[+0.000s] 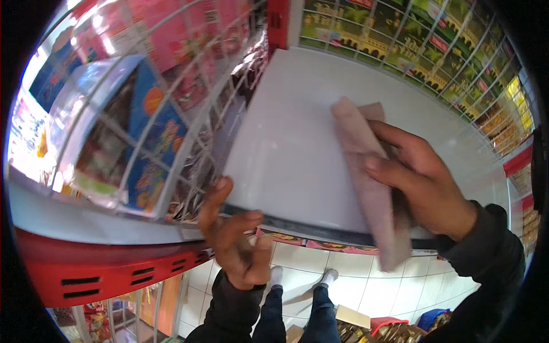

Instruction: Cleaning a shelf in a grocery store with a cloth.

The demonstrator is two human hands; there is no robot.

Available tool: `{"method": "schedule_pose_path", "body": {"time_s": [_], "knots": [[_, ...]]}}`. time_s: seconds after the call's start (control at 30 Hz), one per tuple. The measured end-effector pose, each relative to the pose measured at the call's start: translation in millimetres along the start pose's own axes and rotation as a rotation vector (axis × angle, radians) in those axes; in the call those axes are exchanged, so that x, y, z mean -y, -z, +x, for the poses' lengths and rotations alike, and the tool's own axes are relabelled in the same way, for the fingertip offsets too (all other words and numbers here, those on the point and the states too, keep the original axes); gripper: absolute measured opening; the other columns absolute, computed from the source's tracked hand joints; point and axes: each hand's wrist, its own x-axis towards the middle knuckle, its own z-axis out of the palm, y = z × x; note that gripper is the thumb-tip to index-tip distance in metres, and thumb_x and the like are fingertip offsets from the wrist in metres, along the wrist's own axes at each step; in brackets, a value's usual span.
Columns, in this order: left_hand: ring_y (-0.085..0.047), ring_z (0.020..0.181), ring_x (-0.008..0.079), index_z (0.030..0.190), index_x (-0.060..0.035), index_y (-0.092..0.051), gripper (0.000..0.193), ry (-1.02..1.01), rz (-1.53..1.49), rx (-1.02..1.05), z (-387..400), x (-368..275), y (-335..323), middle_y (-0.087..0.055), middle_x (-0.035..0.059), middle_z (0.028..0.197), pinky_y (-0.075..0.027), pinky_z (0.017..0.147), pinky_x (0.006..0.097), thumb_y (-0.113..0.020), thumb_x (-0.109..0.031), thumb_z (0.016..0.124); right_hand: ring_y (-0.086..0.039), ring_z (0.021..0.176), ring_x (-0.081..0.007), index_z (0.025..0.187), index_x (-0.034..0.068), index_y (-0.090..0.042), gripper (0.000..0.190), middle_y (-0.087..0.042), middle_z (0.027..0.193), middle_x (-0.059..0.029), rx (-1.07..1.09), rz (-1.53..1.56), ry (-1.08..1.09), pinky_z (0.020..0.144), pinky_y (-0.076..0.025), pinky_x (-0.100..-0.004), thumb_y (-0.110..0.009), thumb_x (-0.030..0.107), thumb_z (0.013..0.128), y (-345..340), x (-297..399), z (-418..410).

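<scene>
My right hand (418, 176) grips a folded pinkish-grey cloth (364, 171) between thumb and fingers. The cloth lies across a smooth white countertop (291, 141), and its near end hangs past the dark front edge. At the counter's near left corner is my left hand (238, 240), slightly blurred, with its fingers apart and nothing in it. Whether its fingertips touch the counter edge I cannot tell.
White wire racks with packaged goods (158, 141) border the counter on the left; green printed packs (386, 47) line the far side. A red shelf front (111, 266) is at lower left. Below, a red crate (388, 321) and a blue crate (433, 317) stand on the tiled floor (356, 291).
</scene>
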Motion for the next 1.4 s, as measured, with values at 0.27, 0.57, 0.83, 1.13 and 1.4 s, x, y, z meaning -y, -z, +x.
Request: {"method": "schedule_pose_path", "body": {"time_s": [0.27, 0.57, 0.83, 1.13, 1.4], "knots": [[-0.021, 0.135, 0.0387, 0.145, -0.0029, -0.003, 0.093, 0.272, -0.490, -0.057, 9.7, -22.2, 12.2, -0.008, 0.0224, 0.150, -0.015, 0.109, 0.0475, -0.060, -0.033, 0.078, -0.058, 0.052, -0.0131, 0.131, -0.001, -0.035, 0.041, -0.056, 0.064, -0.0060, 0.149, 0.236, 0.128, 0.045, -0.050, -0.0251, -0.046, 0.011, 0.094, -103.2, 36.8, 66.5], [-0.024, 0.134, 0.0347, 0.143, 0.0041, -0.010, 0.077, 0.423, -0.390, 0.068, -11.1, -42.8, 39.3, -0.023, 0.0232, 0.145, -0.015, 0.110, 0.0453, -0.051, -0.027, 0.086, -0.060, 0.060, -0.0181, 0.116, 0.002, -0.042, 0.024, -0.059, 0.078, -0.0105, 0.094, 0.670, 0.115, 0.053, -0.052, -0.0298, -0.043, 0.012, 0.094, -122.5, 49.8, 65.9], [-0.037, 0.126, 0.0314, 0.138, 0.0064, -0.021, 0.095, 0.431, -0.448, 0.008, 3.2, -92.6, 50.3, -0.032, 0.0214, 0.139, -0.030, 0.104, 0.0416, -0.052, -0.061, 0.079, -0.050, 0.112, -0.0151, 0.140, 0.000, -0.027, 0.061, -0.048, 0.128, -0.0091, 0.331, 0.826, 0.285, 0.099, -0.038, -0.0297, -0.055, 0.020, 0.090, -76.4, 37.5, -49.1], [-0.050, 0.110, 0.0263, 0.125, 0.0048, -0.044, 0.065, 0.582, -0.401, 0.443, -67.0, -157.2, -14.3, -0.049, 0.0166, 0.122, -0.040, 0.092, 0.0376, -0.059, -0.043, 0.083, -0.049, 0.105, -0.0119, 0.129, -0.003, -0.046, 0.048, -0.055, 0.117, -0.0061, 0.037, 0.559, 0.135, 0.090, -0.039, -0.0264, -0.056, 0.019, 0.088, -36.3, -115.2, -203.7], [-0.055, 0.098, 0.0235, 0.120, 0.0007, -0.052, 0.042, 1.052, -0.576, 1.054, -128.3, -204.1, -91.3, -0.057, 0.0110, 0.110, -0.044, 0.085, 0.0356, -0.062, -0.021, 0.086, -0.052, 0.094, -0.0123, 0.130, -0.003, -0.042, 0.048, -0.058, 0.104, -0.0068, -0.557, 0.365, 0.065, 0.082, -0.042, -0.0248, -0.055, 0.021, 0.090, -41.1, -233.9, -299.5]]}}
